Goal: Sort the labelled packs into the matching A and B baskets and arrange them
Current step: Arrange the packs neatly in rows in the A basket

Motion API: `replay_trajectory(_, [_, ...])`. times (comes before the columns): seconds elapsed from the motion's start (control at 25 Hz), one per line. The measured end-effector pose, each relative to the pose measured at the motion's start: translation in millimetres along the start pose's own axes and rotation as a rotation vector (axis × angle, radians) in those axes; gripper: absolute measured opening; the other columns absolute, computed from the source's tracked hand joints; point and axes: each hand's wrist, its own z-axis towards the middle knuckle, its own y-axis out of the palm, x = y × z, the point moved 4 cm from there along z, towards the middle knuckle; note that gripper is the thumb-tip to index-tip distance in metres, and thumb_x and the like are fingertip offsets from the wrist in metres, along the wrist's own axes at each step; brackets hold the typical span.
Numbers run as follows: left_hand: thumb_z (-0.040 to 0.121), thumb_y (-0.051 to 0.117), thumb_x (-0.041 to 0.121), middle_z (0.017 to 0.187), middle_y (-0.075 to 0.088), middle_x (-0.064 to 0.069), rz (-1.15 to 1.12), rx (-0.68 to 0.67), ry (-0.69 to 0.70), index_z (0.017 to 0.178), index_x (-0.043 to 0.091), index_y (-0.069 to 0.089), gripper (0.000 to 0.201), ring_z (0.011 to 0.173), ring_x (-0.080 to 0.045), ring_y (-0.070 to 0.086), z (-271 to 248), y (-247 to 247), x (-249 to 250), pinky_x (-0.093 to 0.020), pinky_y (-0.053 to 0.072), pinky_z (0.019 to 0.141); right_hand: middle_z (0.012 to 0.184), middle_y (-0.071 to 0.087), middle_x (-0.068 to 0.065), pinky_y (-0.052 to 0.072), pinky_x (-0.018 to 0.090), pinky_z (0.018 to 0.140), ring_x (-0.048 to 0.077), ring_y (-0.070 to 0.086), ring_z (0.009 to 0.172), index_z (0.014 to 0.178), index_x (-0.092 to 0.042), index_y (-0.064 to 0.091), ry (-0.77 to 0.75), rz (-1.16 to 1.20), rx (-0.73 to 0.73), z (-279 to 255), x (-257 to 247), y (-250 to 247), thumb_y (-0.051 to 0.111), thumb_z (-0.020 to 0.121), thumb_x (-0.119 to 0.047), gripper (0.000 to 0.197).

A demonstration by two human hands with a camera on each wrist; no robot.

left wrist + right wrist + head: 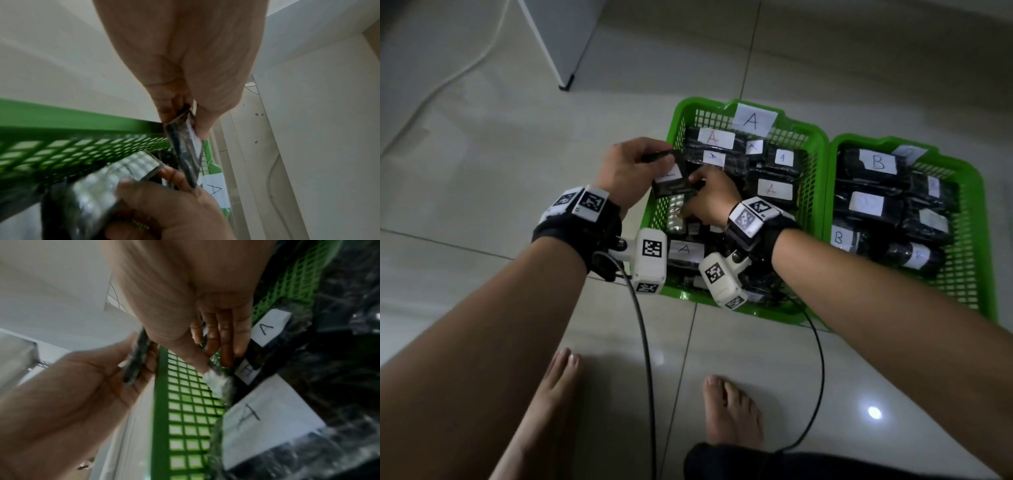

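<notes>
Now the left hand [629, 168] pinches a black pack [672, 178] by its top edge, holding it over the left wall of the A basket [814, 192]. Its white label faces up. Inside that basket the right hand [711, 197] curls its grip round a silvery pack [115, 181]. Beside it, the B basket [977, 219] holds B packs [869, 164].

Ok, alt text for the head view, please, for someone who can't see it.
Left hand grips a black labelled pack over the green plastic A basket, while the right hand reaches among the A packs inside. Beside it, a second green basket holds B-labelled packs on the tiled floor.
</notes>
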Motion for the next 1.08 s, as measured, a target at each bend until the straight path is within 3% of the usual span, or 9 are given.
replay_trajectory(0.08, [0.089,0.058,0.001,0.101,0.072,-0.012,-0.008,-0.023,-0.02,0.106,0.01,0.071,0.023,0.086,-0.02,0.067,2.9,0.8,6.3,-0.041,0.057,0.086,0.093,0.067,-0.003,0.062,0.042,0.075,0.021,0.07,0.084,0.096,-0.018,0.068,-0.023,0.097,0.028,-10.9,-5.1,-16.3,0.076,0.076,-0.007,0.025])
replay_trajectory(0.16, [0.09,0.051,-0.005,0.101,0.071,-0.009,0.024,-0.069,-0.025,0.102,0.014,0.072,0.031,0.084,-0.017,0.067,2.7,5.6,12.7,-0.035,0.057,0.077,0.096,0.066,-0.006,0.059,0.032,0.073,0.016,0.066,0.089,0.105,-0.014,0.07,-0.07,0.028,0.037,-23.5,-4.4,-44.2,0.069,0.085,-0.006,0.022])
replay_trajectory(0.24, [0.09,0.053,-0.001,0.1,0.073,-0.005,0.149,-0.118,0.004,0.097,0.02,0.074,0.03,0.083,-0.013,0.067,2.4,12.3,21.3,-0.028,0.055,0.073,0.102,0.062,-0.008,0.05,0.023,0.073,0.011,0.059,0.095,0.114,-0.014,0.071,-0.107,-0.137,0.108,-33.9,5.8,-75.1,0.065,0.088,-0.004,0.028])
replay_trajectory(0.36, [0.091,0.053,0.006,0.094,0.071,0.001,0.427,-0.196,0.011,0.092,0.023,0.075,0.029,0.077,-0.01,0.067,1.7,27.3,35.8,-0.019,0.055,0.064,0.102,0.071,-0.003,0.053,0.027,0.077,0.015,0.066,0.095,0.105,-0.016,0.076,-0.087,-0.272,0.223,-39.7,29.9,-96.0,0.069,0.08,0.002,0.032])
replay_trajectory(0.48, [0.097,0.046,0.015,0.095,0.066,0.003,0.706,-0.47,0.068,0.101,0.021,0.071,0.026,0.071,-0.008,0.064,-6.8,68.0,41.8,-0.017,0.048,0.052,0.097,0.076,-0.001,0.055,0.026,0.078,0.015,0.069,0.09,0.093,-0.016,0.08,-0.05,-0.34,0.238,-38.0,44.3,-97.8,0.073,0.076,0.001,0.025])
replay_trajectory(0.64, [0.097,0.048,0.019,0.121,0.059,0.006,1.109,-0.746,0.117,0.122,0.026,0.067,0.032,0.095,-0.014,0.058,-14.1,102.7,22.5,-0.021,0.043,0.075,0.089,0.076,-0.006,0.056,0.024,0.076,0.008,0.067,0.082,0.084,-0.019,0.081,-0.042,-0.329,0.234,-35.9,49.1,-98.6,0.073,0.076,0.003,0.025])
replay_trajectory(0.8, [0.095,0.046,0.012,0.127,0.063,0.002,1.087,-0.857,-0.002,0.117,0.025,0.071,0.036,0.111,-0.016,0.058,-13.8,88.7,19.4,-0.029,0.047,0.094,0.085,0.076,-0.009,0.061,0.03,0.078,0.007,0.069,0.08,0.08,-0.022,0.082,-0.03,-0.33,0.253,-34.3,49.0,-101.6,0.075,0.075,0.001,0.025])
replay_trajectory(0.88, [0.096,0.048,0.012,0.118,0.066,0.002,0.904,-0.72,-0.006,0.113,0.026,0.07,0.032,0.103,-0.016,0.062,-4.8,68.4,31.2,-0.034,0.052,0.092,0.089,0.076,-0.008,0.06,0.029,0.079,0.008,0.07,0.082,0.084,-0.023,0.081,-0.063,-0.34,0.236,-36.2,39.7,-97.8,0.077,0.077,-0.002,0.023])
replay_trajectory(1.08, [0.084,0.055,-0.002,0.096,0.072,-0.009,0.275,-0.063,-0.03,0.084,0.023,0.074,0.032,0.081,-0.021,0.067,34.4,-2.9,32.2,-0.031,0.057,0.075,0.086,0.074,-0.004,0.059,0.034,0.08,0.015,0.069,0.084,0.084,-0.019,0.078,-0.272,-0.483,0.201,-26.6,-16.7,-63.8,0.076,0.081,-0.007,0.013])
